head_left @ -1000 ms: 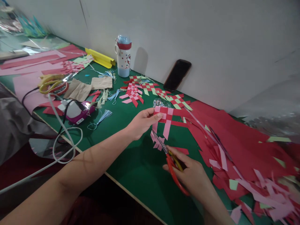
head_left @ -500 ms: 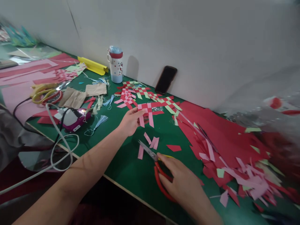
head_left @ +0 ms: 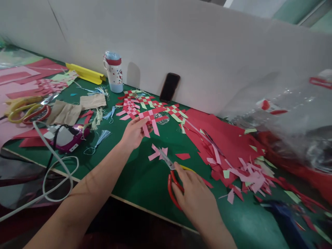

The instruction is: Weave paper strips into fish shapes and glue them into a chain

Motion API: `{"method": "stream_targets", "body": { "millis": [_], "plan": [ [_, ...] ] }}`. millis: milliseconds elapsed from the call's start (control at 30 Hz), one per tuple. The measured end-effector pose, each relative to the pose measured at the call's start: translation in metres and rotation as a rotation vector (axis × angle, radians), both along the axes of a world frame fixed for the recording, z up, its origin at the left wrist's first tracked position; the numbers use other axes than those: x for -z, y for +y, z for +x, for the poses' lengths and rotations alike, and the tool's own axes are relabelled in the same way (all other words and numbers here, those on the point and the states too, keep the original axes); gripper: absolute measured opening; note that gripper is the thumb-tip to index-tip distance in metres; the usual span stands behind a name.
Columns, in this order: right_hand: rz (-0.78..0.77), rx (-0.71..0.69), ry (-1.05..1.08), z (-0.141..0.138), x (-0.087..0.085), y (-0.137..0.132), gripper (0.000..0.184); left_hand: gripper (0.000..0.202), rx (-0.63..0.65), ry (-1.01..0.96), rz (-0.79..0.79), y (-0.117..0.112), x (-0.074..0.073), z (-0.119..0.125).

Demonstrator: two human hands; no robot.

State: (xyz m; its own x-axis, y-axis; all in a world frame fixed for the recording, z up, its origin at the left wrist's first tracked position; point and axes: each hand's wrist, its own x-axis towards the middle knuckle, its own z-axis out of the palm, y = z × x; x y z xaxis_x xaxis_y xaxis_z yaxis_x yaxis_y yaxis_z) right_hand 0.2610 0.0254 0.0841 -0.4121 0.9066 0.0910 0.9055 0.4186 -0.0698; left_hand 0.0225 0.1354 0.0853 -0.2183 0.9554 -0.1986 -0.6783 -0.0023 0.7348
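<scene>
Between the thumb and fingers of my left hand (head_left: pixel 133 133) is a woven paper piece (head_left: pixel 147 118) of pink and red strips, its loose ends sticking out. My right hand (head_left: pixel 198 193) grips a pair of scissors (head_left: pixel 169 164) with red and yellow handles. The blades look closed and point up and left, their tips over small pink paper offcuts (head_left: pixel 155 153) on the green table. A red offcut (head_left: pixel 183 156) lies just right of the blades. Behind the woven piece sits a small clear dish (head_left: pixel 162 118) of shiny bits, partly covered by it.
Finished woven paper pieces (head_left: pixel 131 108) lie behind my left hand, near a bottle (head_left: pixel 114 72) and a phone (head_left: pixel 169 87) leaning on the wall. Red sheets (head_left: pixel 215 128) and a scrap pile (head_left: pixel 255 178) cover the right. A purple glue gun-like device (head_left: pixel 71 138) with cables sits left.
The view has turned to the right. The scissors have shifted against the pink offcuts, which now lie bunched together by the blade tips. My left hand still holds the woven piece.
</scene>
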Motion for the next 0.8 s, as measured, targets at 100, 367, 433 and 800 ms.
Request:
{"method": "stream_targets", "body": {
  "millis": [100, 367, 433, 800],
  "plan": [
    [-0.013, 0.157, -0.042, -0.003, -0.002, -0.001, 0.051, 0.011, 0.004, -0.011, 0.000, 0.000, 0.001, -0.001],
    [0.108, 0.191, -0.026, 0.021, 0.001, 0.012, 0.058, 0.012, 0.075, -0.024, 0.001, -0.005, -0.004, 0.002],
    [0.081, 0.203, 0.013, 0.023, 0.002, 0.012, 0.059, 0.009, 0.134, -0.037, -0.006, -0.007, -0.006, 0.003],
    [-0.117, 0.029, 0.011, -0.036, -0.001, -0.005, 0.053, 0.007, 0.068, -0.067, -0.019, -0.004, -0.003, 0.002]
  ]
}}
